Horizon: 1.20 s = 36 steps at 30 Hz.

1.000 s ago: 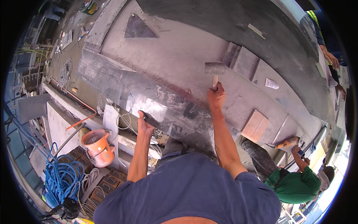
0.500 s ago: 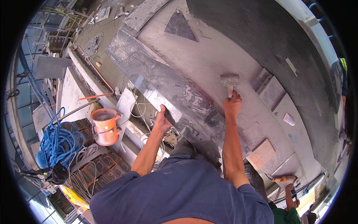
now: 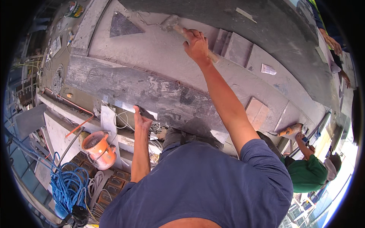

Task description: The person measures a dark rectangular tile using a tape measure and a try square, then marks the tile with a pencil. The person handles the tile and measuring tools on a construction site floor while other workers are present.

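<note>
My right hand [image 3: 197,46] is stretched far forward over the wooden handle of a mallet [image 3: 169,23], fingers bent around it. The mallet lies slanted over the dusty grey stone surface, its blocky head to the far left and the handle's end showing past my wrist. Down by the near edge of a long dark stone slab [image 3: 125,81], my left hand [image 3: 142,122] has its thumb raised against a small dark object [image 3: 144,113]. That object's kind is unclear, and part of my left fingers is hidden.
A triangular stone piece [image 3: 123,26] and a white cup [image 3: 268,69] lie on the surface. An orange bucket [image 3: 99,150] stands left, near blue rope [image 3: 70,186]. An orange-bodied power tool [image 3: 292,130] is at right, beside a person in green [image 3: 308,173]. Another person's hand [image 3: 332,42] shows far right.
My right hand has moved forward and left with the mallet, whose handle now slants across under it. The view has turned to the right, showing more of the people there. My left hand stays at the slab's edge.
</note>
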Available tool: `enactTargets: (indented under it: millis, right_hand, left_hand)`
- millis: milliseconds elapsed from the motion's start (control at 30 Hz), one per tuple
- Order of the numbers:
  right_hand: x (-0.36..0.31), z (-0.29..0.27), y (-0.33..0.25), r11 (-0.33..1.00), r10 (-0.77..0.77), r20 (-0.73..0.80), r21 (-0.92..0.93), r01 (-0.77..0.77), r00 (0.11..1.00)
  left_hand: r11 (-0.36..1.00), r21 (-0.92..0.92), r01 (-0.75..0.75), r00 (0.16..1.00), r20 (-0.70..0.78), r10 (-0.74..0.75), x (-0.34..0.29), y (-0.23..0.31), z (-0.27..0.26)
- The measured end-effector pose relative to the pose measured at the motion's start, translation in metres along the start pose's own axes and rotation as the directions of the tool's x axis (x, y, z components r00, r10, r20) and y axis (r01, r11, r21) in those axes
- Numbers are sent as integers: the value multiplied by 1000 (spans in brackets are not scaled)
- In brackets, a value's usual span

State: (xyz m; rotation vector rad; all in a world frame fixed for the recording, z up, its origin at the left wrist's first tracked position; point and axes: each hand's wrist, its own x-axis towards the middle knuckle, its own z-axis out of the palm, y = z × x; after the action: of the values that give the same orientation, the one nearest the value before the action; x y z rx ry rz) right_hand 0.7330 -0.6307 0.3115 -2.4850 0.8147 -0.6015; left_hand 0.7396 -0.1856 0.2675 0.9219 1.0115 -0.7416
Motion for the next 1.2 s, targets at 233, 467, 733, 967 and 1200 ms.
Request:
enactTargets:
  millis: [233,467,733,967,1200]
  right_hand:
    - [-317,-167,30,688,701,-176,-88,-720,691]
    - [-366,-207,112,688,632,-213,-287,-666,745]
    - [-394,-272,235,767,468,-10,-493,-411,884]
    - [-409,-263,155,492,870,140,-178,-852,473]
    - [-456,-257,190,564,825,30,37,-825,565]
  left_hand:
    - [998,63,33,999,-13,-32,34,2,-19]
    - [977,187,104,990,-113,-84,33,10,-8]
    - [930,366,25,995,-101,12,51,5,-13]
    - [939,306,160,987,-59,-149,40,-70,9]
    - [967,251,46,998,23,-53,-25,-140,48]
